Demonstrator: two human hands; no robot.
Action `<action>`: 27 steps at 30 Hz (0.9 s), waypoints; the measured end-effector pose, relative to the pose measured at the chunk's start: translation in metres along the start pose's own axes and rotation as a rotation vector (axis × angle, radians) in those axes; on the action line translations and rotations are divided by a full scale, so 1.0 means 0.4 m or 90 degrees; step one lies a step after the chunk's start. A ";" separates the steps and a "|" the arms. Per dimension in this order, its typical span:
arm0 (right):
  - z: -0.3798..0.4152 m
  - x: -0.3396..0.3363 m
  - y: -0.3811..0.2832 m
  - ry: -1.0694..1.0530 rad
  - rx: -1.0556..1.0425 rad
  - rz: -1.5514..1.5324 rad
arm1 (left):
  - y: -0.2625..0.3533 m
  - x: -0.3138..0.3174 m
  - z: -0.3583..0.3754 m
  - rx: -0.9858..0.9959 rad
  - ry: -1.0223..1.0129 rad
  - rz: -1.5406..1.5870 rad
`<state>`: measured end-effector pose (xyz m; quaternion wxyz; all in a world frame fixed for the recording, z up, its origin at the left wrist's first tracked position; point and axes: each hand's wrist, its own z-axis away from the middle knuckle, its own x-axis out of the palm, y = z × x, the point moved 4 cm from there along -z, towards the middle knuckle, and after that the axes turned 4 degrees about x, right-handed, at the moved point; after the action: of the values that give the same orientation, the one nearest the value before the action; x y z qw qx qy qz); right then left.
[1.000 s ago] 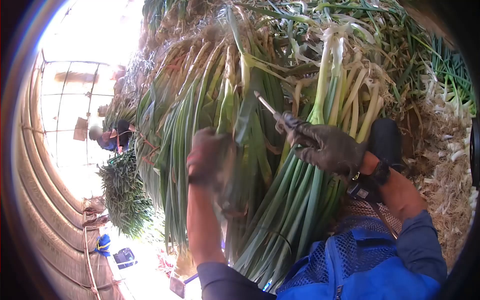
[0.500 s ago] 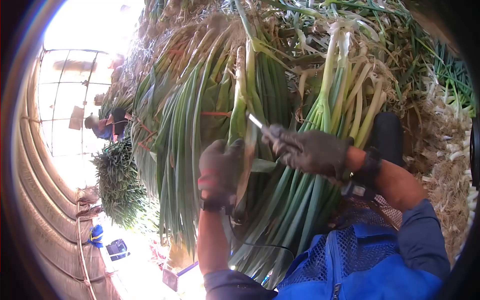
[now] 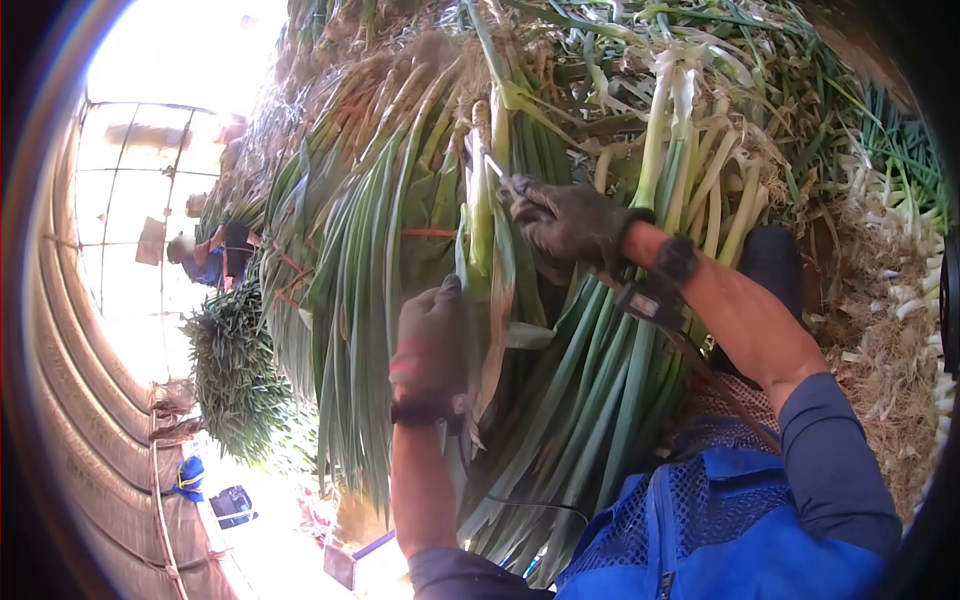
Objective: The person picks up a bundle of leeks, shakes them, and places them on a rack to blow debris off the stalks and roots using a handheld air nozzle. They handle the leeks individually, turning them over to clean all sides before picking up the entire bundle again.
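Note:
My left hand (image 3: 432, 335), in a dark glove with a red band, is closed at the lower end of a green onion (image 3: 481, 225), with a leaf strip rising from beside its thumb. My right hand (image 3: 572, 225), gloved too, grips a small knife (image 3: 494, 166). Its pale blade lies across the onion's stalk in this view, pointing up and left. Dry brown leaf hangs down to the right of my left hand. To the right, a bunch of green onions (image 3: 640, 240) spreads its long leaves toward my lap.
A large heap of green onions (image 3: 370, 210), partly tied with red bands, fills the left and back. Trimmed white stalks (image 3: 915, 290) and roots lie at the right. Farther left, another person (image 3: 215, 255) bends by a leafy pile (image 3: 235, 345). A thin cable crosses below my hands.
My right hand has moved up and left with the knife, whose blade now overlaps the onion's stalk higher up. A leaf strip now stands beside the stalk; my left hand has barely moved.

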<state>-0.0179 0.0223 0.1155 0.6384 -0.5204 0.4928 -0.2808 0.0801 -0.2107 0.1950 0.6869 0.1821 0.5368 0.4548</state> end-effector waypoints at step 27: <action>0.241 -0.046 -0.095 -0.129 0.014 -0.272 | 0.079 0.113 -0.011 0.246 0.123 -0.699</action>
<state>0.0703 0.0642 0.1548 0.6161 -0.6315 0.3020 -0.3611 0.0629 -0.1584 0.1910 0.7242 -0.0430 0.6857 -0.0589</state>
